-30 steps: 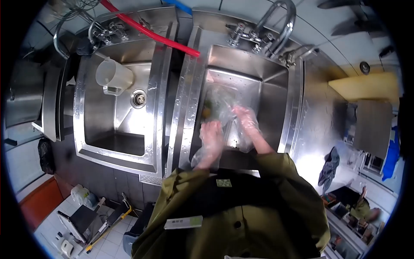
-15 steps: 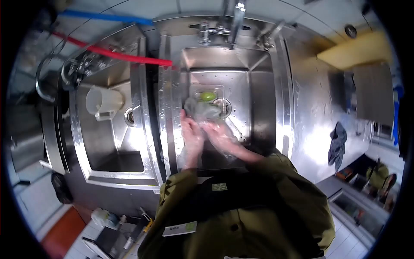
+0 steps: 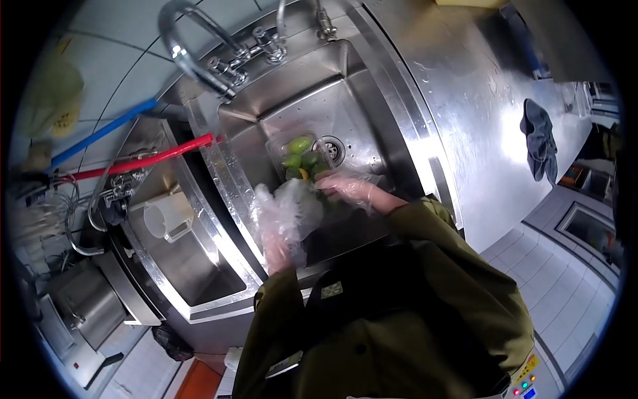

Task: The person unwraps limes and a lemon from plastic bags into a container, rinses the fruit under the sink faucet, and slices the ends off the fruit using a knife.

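Several green fruits (image 3: 300, 145), one with an orange patch, lie in a clear tray (image 3: 274, 151) in the right sink (image 3: 362, 110), beside its drain. My left hand (image 3: 276, 233), in a clear plastic glove, is at the sink's left edge with a crumpled clear plastic bag (image 3: 292, 203) bunched over it. The bag hides its fingers. My right hand (image 3: 345, 188), also in a clear glove, reaches over the tray's near right side, fingertips at the fruits. Whether it grips one is too unclear to tell.
A second sink (image 3: 193, 266) on the left holds a translucent jug (image 3: 169, 216). A curved faucet (image 3: 193, 56) rises behind the right sink. Red (image 3: 146, 159) and blue (image 3: 103, 133) hoses cross at the left. A dark cloth (image 3: 539, 141) lies on the steel counter (image 3: 458, 120).
The view has turned and shifted right. My hands have moved apart, the bag has come off the fruits toward my left hand, and more green fruits show in the tray.
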`<state>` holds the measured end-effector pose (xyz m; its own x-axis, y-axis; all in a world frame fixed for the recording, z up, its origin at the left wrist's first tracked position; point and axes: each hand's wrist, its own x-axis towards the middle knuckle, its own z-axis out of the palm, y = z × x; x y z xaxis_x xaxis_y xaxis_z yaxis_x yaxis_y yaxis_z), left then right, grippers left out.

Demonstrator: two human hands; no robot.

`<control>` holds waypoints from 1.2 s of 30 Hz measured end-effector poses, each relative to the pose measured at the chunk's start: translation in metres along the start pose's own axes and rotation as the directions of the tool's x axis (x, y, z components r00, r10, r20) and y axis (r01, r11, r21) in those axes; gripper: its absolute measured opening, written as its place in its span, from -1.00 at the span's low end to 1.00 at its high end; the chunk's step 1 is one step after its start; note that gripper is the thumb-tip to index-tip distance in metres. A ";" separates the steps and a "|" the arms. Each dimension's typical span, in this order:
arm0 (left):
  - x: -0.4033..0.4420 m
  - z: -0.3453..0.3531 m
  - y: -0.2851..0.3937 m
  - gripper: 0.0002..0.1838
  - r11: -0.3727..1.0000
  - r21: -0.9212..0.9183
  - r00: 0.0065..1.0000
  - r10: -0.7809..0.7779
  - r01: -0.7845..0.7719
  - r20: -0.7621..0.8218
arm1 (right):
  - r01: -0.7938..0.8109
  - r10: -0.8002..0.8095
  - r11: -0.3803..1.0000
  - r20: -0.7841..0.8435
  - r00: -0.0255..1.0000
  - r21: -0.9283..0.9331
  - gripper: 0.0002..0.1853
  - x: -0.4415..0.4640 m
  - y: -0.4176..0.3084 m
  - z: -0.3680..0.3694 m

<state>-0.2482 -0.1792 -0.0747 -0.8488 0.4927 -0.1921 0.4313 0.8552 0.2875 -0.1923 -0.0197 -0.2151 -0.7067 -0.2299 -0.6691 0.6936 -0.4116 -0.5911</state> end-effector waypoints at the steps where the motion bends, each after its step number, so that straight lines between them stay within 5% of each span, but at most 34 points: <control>1: -0.004 -0.006 0.000 -0.65 0.999 0.020 0.999 0.048 -0.048 -0.016 | -0.109 0.094 0.972 0.076 0.993 0.211 -0.61 -0.001 0.000 0.006; 3: -0.006 -0.013 0.001 -0.62 0.998 0.058 0.999 0.037 -0.038 0.026 | -0.208 0.128 0.860 0.198 0.972 0.465 -0.63 0.004 0.005 0.018; 8: 0.006 -0.019 0.008 -0.56 0.970 0.069 0.942 -0.242 0.232 0.231 | -0.289 -0.022 0.599 0.376 0.926 0.747 -0.67 0.050 0.048 0.037; 10: 0.007 -0.016 0.009 -0.53 0.932 0.027 0.874 -0.350 0.362 0.338 | -0.211 -0.108 0.601 0.340 0.934 0.771 -0.68 0.054 0.057 0.042; 12: 0.004 -0.005 0.007 -0.51 0.871 -0.092 0.793 -0.390 0.483 0.468 | -0.163 -0.047 0.657 0.255 0.966 0.736 -0.67 0.094 0.088 0.033; 14: -0.008 0.038 -0.018 -0.45 0.763 -0.370 0.776 -0.261 0.530 0.574 | -0.081 0.033 0.682 0.080 0.996 0.727 -0.60 0.067 0.040 0.030; 15: -0.021 0.066 -0.036 -0.50 0.522 -0.575 0.766 -0.296 0.630 0.571 | -0.267 0.135 0.574 0.232 0.963 0.774 -0.54 0.057 0.028 0.019; 16: -0.034 0.083 -0.045 -0.55 0.224 -0.727 0.753 -0.325 0.649 0.572 | -0.211 0.144 0.729 0.155 0.977 0.652 -0.54 0.051 0.013 0.027; 17: -0.027 0.055 -0.018 -0.72 0.096 -0.691 0.676 -0.340 0.717 0.654 | -0.156 0.135 0.852 0.077 0.988 0.500 -0.54 0.044 0.001 0.035; 18: -0.027 0.063 -0.016 -0.73 0.069 -0.723 0.713 -0.257 0.687 0.653 | -0.101 0.107 0.941 -0.002 0.994 0.323 -0.53 0.041 -0.004 0.039; 19: -0.027 0.075 -0.017 -0.74 0.043 -0.752 0.747 -0.169 0.658 0.644 | 0.043 -0.055 0.962 -0.036 0.998 -0.268 -0.55 0.048 0.003 0.035; 20: -0.025 0.082 -0.016 -0.76 0.018 -0.777 0.775 -0.076 0.630 0.627 | 0.068 -0.070 0.969 -0.001 0.998 -0.237 -0.58 0.057 0.011 0.033; 22: -0.019 0.071 -0.006 -0.82 0.107 -0.857 0.862 -0.121 0.504 0.492 | 0.118 -0.109 0.978 0.064 0.992 -0.173 -0.62 0.075 0.026 0.026; 23: -0.018 0.073 -0.009 -0.84 0.167 -0.865 0.876 -0.183 0.474 0.445 | 0.306 -0.304 0.941 0.038 0.952 -0.143 -0.72 0.065 0.026 0.029; 25: -0.017 0.074 -0.015 -0.74 0.169 -0.869 0.837 -0.404 0.466 0.370 | 0.089 -0.089 0.995 -0.017 0.996 -0.039 -0.73 0.062 0.013 0.029; 26: -0.016 0.079 -0.019 -0.67 0.324 -0.851 0.848 -0.479 0.413 0.228 | -0.023 0.024 1.000 -0.043 0.999 0.018 -0.73 0.058 0.004 0.028; 28: -0.017 0.092 -0.025 -0.51 0.607 -0.722 0.835 -0.545 0.331 -0.075 | 0.050 -0.051 0.996 0.023 0.998 0.071 -0.79 0.055 0.004 0.024; 30: -0.021 0.104 -0.037 -0.53 0.413 -0.864 0.937 -0.306 0.290 0.168 | 0.121 -0.172 0.945 0.147 0.974 0.305 -0.80 0.032 -0.009 0.027; 31: -0.022 0.109 -0.043 -0.53 0.301 -0.897 0.944 -0.173 0.323 0.282 | 0.388 -0.366 0.887 0.131 0.921 -0.250 -0.82 0.016 -0.026 0.036; 32: -0.020 0.107 -0.040 -0.53 0.025 -0.931 0.925 -0.128 0.364 0.358 | 0.469 -0.452 0.747 0.157 0.878 -0.472 -0.81 0.008 -0.036 0.041; 33: -0.017 0.103 -0.037 -0.53 -0.250 -0.887 0.908 -0.060 0.389 0.415 | 0.489 -0.481 0.676 0.173 0.860 -0.552 -0.81 0.004 -0.043 0.044; 35: -0.011 0.100 -0.032 -0.53 -0.712 -0.580 0.880 0.113 0.395 0.461 | 0.449 -0.449 0.747 0.127 0.885 -0.491 -0.79 0.002 -0.044 0.047; 36: -0.008 0.113 -0.038 -0.52 -0.720 -0.582 0.885 0.095 0.377 0.456 | 0.427 -0.430 0.779 0.104 0.897 -0.458 -0.78 0.002 -0.043 0.046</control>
<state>-0.2229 -0.1975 -0.1897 -0.5707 0.5904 -0.5707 -0.8089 -0.5238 0.2671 -0.2302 -0.0431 -0.1705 -0.9467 -0.1208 -0.2987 0.3025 -0.0147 -0.9530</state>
